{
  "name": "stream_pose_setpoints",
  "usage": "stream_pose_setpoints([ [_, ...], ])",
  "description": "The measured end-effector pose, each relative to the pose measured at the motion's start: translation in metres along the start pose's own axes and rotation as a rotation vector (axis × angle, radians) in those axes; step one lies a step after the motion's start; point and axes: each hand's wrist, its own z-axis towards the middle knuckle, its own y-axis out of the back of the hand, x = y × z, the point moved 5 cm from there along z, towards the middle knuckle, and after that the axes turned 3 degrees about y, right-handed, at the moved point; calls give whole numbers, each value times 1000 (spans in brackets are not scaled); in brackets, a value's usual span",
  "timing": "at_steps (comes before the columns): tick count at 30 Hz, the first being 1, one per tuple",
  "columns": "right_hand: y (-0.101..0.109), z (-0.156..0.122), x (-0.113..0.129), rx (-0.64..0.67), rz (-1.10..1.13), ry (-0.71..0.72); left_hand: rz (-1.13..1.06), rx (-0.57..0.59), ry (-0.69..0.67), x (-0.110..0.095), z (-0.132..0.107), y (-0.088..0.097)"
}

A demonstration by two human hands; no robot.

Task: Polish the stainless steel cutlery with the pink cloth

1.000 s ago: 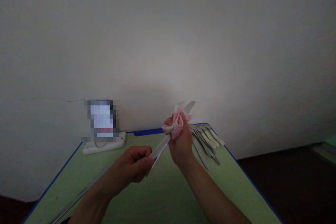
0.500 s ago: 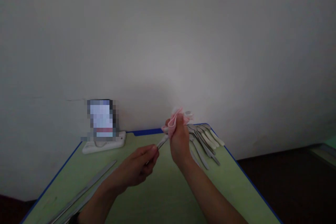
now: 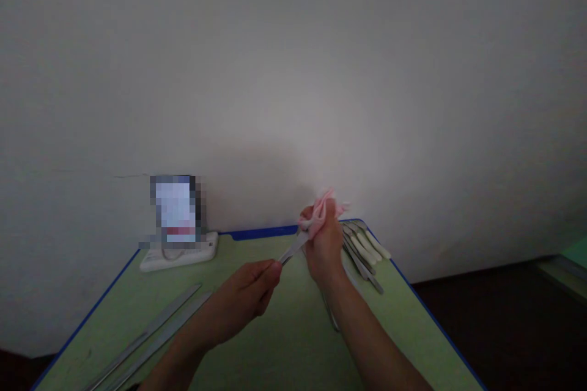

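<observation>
And here's the left hand, closed firmly on the near end of a metal utensil, thumb laid along the top, presumably to stop it twisting! The right hand clutches a bunched pink cloth around the far stretch, a grip that looks suited to pressing several sides of the metal at once. So the utensil sits between the two hands, slanting away over the desk, its far end lost behind cloth and fingers.

Over to the left, two knives lie side by side, the left forearm covering part of one; set apart like that, they seem easy to tell from the rest. Far right, a pile of cutlery, cream handles and grey ones, points its grips nearward, handy for picking up, I'd judge. One slim piece peeks out beside the right forearm. And at the back, the phone stands propped on a white base, probably for viewing; its screen is blurred out.
</observation>
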Motion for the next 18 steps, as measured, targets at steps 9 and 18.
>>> stream_pose_setpoints([
  [9,-9,-21,-25,174,-149,-162,-37,-35,18,0,0,8],
  [18,2,-20,-21,44,-137,-75,23,-14,-36,1,4,6],
])
